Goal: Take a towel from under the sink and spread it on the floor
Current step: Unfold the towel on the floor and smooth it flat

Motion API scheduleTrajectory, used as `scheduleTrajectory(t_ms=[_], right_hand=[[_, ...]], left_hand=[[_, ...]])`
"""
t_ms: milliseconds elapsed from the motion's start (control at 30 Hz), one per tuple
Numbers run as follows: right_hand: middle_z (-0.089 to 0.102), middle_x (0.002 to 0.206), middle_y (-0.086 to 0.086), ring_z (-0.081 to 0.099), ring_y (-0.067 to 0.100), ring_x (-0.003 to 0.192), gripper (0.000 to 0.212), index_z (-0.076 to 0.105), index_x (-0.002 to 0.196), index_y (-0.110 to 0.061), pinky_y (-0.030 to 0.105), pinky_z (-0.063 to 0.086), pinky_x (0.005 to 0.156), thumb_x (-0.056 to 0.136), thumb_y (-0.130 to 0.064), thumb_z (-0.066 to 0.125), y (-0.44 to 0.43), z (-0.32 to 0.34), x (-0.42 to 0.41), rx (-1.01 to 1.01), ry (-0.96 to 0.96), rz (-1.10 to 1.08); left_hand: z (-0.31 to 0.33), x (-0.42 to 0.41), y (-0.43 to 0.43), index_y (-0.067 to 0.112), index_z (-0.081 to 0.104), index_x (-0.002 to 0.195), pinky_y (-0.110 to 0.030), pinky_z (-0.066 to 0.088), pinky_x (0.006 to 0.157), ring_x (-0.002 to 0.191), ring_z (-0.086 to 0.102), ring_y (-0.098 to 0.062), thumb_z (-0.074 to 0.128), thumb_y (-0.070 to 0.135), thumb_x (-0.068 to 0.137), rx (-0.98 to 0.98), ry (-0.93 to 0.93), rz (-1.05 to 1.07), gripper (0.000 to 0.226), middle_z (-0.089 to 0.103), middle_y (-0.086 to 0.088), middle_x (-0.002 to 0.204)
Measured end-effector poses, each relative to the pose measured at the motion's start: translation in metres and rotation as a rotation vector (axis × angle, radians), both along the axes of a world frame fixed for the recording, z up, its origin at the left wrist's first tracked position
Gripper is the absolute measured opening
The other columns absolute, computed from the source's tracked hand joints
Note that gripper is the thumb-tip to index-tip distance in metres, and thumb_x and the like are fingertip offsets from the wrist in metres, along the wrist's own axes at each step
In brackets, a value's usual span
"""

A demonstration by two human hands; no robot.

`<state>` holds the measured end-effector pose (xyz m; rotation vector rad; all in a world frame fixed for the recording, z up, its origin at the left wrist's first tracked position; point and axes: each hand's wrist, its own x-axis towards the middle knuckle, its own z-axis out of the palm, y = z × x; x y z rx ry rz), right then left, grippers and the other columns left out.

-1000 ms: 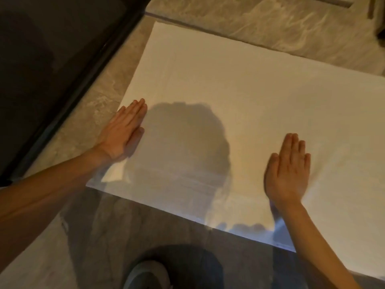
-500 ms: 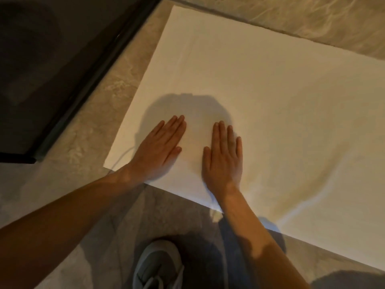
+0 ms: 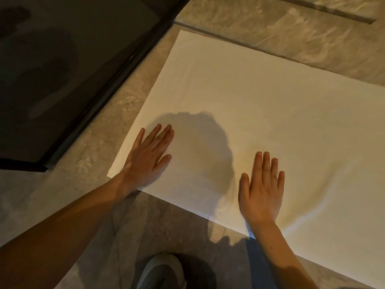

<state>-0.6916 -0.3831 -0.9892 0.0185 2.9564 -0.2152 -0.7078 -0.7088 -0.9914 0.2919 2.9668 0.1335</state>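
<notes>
White rectangular cloth towel (image 3: 260, 113) lies spread on grey stone floor (image 3: 87, 163); left hand (image 3: 149, 158) and right hand (image 3: 261, 190) press flat, fingers open, gripping nothing

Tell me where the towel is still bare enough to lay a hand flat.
Most of the white towel is bare: the far stretch toward the stone floor and the right side. The near left corner is taken, with the left hand flat there and the right hand by the near edge.

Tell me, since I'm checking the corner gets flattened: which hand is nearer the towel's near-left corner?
Left. The left hand lies flat on the towel just beside that corner, its wrist crossing the near edge. The right hand lies flat farther right along the same edge.
</notes>
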Motion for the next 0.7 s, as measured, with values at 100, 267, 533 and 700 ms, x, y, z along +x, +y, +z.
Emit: scheduleTrajectory(t_ms=[100,267,533,700], right_hand=[[-0.007,0.164,0.001,-0.008,0.021,0.151,0.065,-0.003,0.157,-0.018,0.044,0.001,0.123,0.101,-0.047,0.009,-0.014,-0.001,-0.003,-0.005,0.014,0.014],[0.002,0.165,0.005,-0.003,0.024,0.152,0.064,0.002,0.157,-0.015,0.044,0.002,0.123,0.102,-0.047,0.009,-0.033,0.001,-0.008,-0.021,0.017,0.012],[0.014,0.164,0.005,0.004,0.021,0.151,0.063,0.016,0.156,-0.012,0.038,0.002,0.123,0.099,-0.038,0.017,-0.041,0.021,-0.029,-0.282,0.094,-0.090],[0.009,0.164,0.001,0.001,0.021,0.152,0.055,0.015,0.157,-0.013,0.040,0.001,0.123,0.104,-0.030,0.022,-0.015,0.006,-0.013,-0.206,0.054,-0.075]], left_hand=[[0.003,0.000,-0.013,0.025,0.006,0.156,-0.046,0.000,0.121,0.151,-0.001,-0.013,0.023,0.046,0.100,0.001,-0.003,0.007,0.063,0.006,0.006,0.163],[0.015,-0.004,-0.027,0.024,0.006,0.156,-0.042,-0.006,0.121,0.150,-0.005,-0.012,0.019,0.049,0.099,-0.018,-0.027,0.043,0.064,0.006,0.004,0.164],[0.025,-0.034,0.076,0.007,0.026,0.152,-0.048,0.007,0.121,0.149,0.014,-0.025,0.025,0.037,0.098,-0.002,0.102,-0.217,0.061,0.021,-0.012,0.161],[0.007,-0.021,0.169,0.006,0.023,0.153,-0.049,0.016,0.120,0.150,0.014,-0.024,0.026,0.028,0.101,0.111,0.040,-0.438,0.056,0.020,-0.011,0.161]])
